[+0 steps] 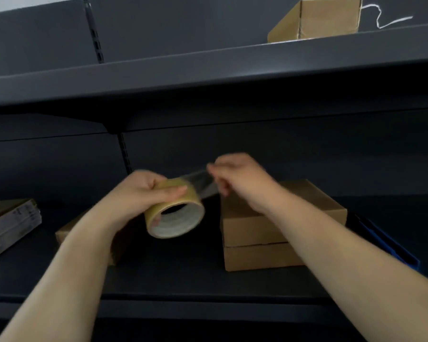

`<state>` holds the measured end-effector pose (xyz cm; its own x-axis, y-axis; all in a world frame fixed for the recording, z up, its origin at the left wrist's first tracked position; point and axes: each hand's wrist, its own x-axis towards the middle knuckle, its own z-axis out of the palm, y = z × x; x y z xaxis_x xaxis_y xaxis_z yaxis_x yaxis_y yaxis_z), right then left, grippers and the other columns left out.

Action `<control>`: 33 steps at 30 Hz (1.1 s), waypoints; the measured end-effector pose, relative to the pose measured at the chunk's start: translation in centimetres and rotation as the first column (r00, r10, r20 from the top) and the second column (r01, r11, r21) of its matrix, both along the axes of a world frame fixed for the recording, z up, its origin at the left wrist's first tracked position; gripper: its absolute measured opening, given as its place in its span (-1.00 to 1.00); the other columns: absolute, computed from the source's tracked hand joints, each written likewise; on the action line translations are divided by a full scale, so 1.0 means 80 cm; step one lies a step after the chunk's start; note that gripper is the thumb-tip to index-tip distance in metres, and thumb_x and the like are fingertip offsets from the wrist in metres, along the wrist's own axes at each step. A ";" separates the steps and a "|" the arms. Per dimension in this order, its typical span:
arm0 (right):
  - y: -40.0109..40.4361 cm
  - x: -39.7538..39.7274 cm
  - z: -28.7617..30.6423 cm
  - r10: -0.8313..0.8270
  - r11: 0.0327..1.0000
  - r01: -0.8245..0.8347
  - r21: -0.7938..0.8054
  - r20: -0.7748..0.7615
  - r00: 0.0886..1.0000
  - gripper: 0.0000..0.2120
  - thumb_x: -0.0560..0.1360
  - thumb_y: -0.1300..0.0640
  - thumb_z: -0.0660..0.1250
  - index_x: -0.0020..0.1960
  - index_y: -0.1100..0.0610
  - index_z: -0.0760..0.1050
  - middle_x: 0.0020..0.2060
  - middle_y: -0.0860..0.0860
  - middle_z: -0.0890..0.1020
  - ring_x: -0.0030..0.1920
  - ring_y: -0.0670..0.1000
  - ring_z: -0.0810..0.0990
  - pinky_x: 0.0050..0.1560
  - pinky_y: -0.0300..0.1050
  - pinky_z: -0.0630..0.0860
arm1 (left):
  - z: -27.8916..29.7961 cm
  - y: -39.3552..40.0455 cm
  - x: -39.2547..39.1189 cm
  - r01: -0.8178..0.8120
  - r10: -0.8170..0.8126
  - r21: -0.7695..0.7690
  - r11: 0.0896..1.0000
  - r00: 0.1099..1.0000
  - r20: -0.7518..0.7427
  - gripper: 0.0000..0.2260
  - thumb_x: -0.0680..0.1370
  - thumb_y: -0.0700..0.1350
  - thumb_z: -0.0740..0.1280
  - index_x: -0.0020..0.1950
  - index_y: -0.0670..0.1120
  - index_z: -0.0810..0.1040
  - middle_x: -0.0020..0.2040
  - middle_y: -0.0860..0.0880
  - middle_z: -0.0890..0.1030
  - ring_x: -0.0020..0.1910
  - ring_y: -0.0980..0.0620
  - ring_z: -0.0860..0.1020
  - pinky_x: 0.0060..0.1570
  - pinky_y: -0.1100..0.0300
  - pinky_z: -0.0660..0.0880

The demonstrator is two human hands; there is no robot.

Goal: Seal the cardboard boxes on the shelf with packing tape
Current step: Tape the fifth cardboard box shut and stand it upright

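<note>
My left hand (143, 191) grips a roll of yellowish packing tape (174, 213) in the air above the dark shelf (183, 275). A short clear strip of tape (200, 185) runs from the roll to my right hand (235, 176), which pinches its free end. Just below and to the right stand two closed cardboard boxes stacked one on the other (252, 233). Another cardboard box (67, 235) lies behind my left forearm, mostly hidden.
A pile of flat folded cartons (10, 225) lies at the left of the shelf. A blue bin (386, 240) sits at the right edge. On the upper shelf (208, 67) an open cardboard box (316, 19) stands with a white string (386, 18) beside it.
</note>
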<state>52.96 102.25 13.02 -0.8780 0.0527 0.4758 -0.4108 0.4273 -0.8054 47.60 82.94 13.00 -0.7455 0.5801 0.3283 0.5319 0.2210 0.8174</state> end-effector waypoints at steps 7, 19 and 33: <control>0.057 0.011 0.018 0.107 0.943 -0.071 -0.326 0.093 0.990 -0.67 0.56 0.16 0.22 -0.37 0.12 0.32 -0.53 -0.04 0.33 -0.50 -0.06 0.31 -0.37 -0.20 0.34 | 0.030 -0.014 -0.040 0.525 -0.688 0.461 0.716 0.642 0.337 -0.82 0.45 -0.05 0.41 -0.21 -0.17 0.61 -0.50 -0.06 0.56 -0.52 0.03 0.53 -0.38 0.20 0.51; 0.182 0.047 0.006 -0.122 0.912 0.178 -0.371 0.170 0.978 -0.72 0.54 0.05 0.25 -0.33 0.05 0.37 -0.54 -0.09 0.37 -0.53 -0.08 0.36 -0.37 -0.16 0.44 | 0.038 -0.001 -0.075 0.274 -0.366 0.265 0.925 0.832 0.417 -0.60 0.11 0.19 0.59 -0.60 -0.03 0.48 -0.71 0.08 0.26 -0.67 0.18 0.13 -0.60 0.36 0.30; 0.224 0.069 -0.019 -0.437 0.873 0.477 -0.104 0.269 0.858 -0.75 0.49 0.09 0.34 -0.33 0.14 0.44 -0.61 -0.07 0.39 -0.60 -0.10 0.38 -0.32 -0.10 0.47 | 0.045 0.058 -0.091 -0.145 0.151 -0.668 0.730 0.987 -0.049 -0.67 0.32 0.21 0.45 -0.42 -0.05 0.67 -0.45 0.04 0.57 -0.34 0.02 0.52 -0.45 0.24 0.43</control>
<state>58.49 120.14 11.53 -0.8186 0.5331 0.2139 0.0037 0.3772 -0.9261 40.30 87.59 16.62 -0.8415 0.5296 -0.1070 0.4397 0.7864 0.4338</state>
